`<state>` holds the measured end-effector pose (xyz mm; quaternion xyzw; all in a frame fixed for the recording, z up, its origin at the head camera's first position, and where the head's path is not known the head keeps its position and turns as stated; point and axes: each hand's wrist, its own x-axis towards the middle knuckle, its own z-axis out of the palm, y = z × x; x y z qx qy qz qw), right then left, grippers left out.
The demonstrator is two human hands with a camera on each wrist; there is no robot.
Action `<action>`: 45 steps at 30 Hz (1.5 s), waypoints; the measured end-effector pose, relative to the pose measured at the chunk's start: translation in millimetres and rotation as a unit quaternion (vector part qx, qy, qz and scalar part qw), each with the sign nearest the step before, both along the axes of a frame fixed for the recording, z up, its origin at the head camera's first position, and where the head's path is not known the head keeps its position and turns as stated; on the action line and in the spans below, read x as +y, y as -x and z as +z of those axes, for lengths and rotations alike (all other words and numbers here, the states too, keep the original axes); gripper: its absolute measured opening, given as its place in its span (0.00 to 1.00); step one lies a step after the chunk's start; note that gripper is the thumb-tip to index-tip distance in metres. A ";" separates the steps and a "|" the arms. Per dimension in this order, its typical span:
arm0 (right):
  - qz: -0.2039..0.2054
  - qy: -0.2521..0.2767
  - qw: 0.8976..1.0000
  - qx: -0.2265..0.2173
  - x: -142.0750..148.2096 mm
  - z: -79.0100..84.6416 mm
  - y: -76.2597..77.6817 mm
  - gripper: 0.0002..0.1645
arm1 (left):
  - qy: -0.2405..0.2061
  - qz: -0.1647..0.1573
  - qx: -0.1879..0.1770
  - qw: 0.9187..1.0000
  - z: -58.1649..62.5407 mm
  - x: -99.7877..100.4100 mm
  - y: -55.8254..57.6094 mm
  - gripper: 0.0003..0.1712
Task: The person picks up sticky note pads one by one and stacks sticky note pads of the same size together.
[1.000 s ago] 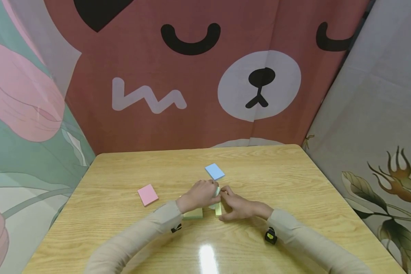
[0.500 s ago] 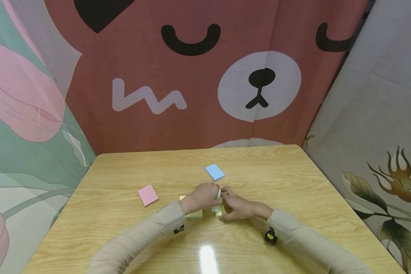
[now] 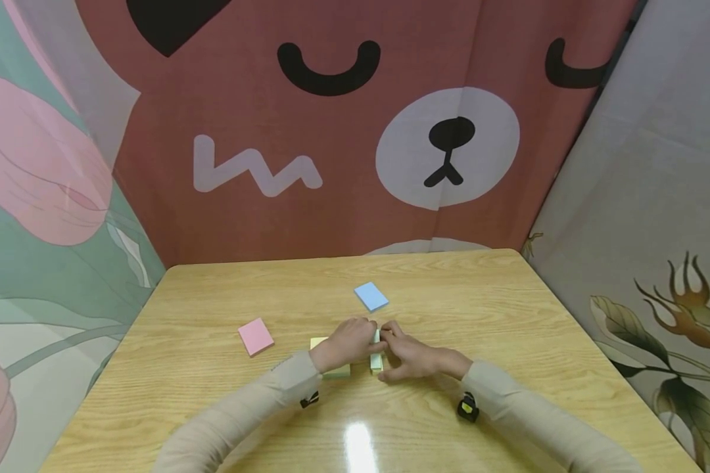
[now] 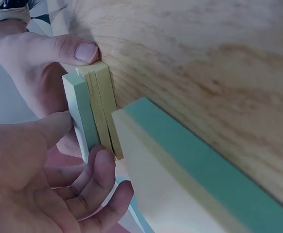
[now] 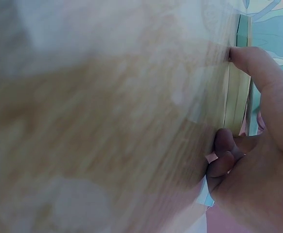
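Observation:
My left hand [image 3: 346, 345] pinches a narrow pale green sticky note pad [image 4: 80, 111] between thumb and fingers. The pad lies along the top of narrow yellow sticky note pads [image 4: 104, 99], with a slight gap at one end in the left wrist view. My right hand [image 3: 417, 358] holds these yellow pads by their two ends, its thumb [image 4: 80, 51] at the near end and its fingers at the far one. Just left of them, partly under my left wrist, is a wider stack of a yellow and a green sticky note pad [image 4: 180, 160].
A pink sticky note pad [image 3: 256, 337] lies to the left on the wooden table [image 3: 485, 295]. Farther back in the middle is a blue one [image 3: 371, 297]. Printed curtains [image 3: 242, 223] stand behind the table and at both sides.
My left hand has come slightly nearer and brought the green pad from askew to lined up over the yellow pads. My right hand has stayed in place.

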<state>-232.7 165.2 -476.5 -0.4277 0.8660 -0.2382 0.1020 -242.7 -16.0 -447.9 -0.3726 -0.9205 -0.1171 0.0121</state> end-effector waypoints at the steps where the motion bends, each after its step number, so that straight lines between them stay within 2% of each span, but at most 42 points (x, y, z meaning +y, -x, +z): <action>1: 0.002 0.002 1.000 0.002 -0.1 0.0 0.1 0.45 | 0.000 -0.002 -0.003 1.000 0.2 0.0 0.0 0.17; 6: 0.003 0.004 1.000 0.011 -0.8 -0.8 -0.3 0.43 | -0.004 -0.008 -0.035 0.999 0.2 -1.0 1.2 0.14; 10: -0.012 -0.007 1.000 0.015 -0.7 0.1 -1.7 0.47 | -0.007 -0.006 -0.063 0.998 -0.2 -2.0 2.4 0.12; 15: -0.020 -0.020 1.000 0.006 -1.0 0.3 -2.7 0.50 | -0.011 -0.006 -0.074 0.997 -0.4 -3.4 1.6 0.10; 22: -0.029 -0.026 0.999 -0.026 -1.5 0.8 -4.2 0.53 | -0.022 -0.013 -0.065 0.998 -3.8 -4.4 1.1 0.09; 45: -0.026 -0.025 0.999 -0.028 -1.9 1.2 -2.6 0.52 | -0.018 -0.007 -0.046 0.999 -3.1 -4.1 1.4 0.15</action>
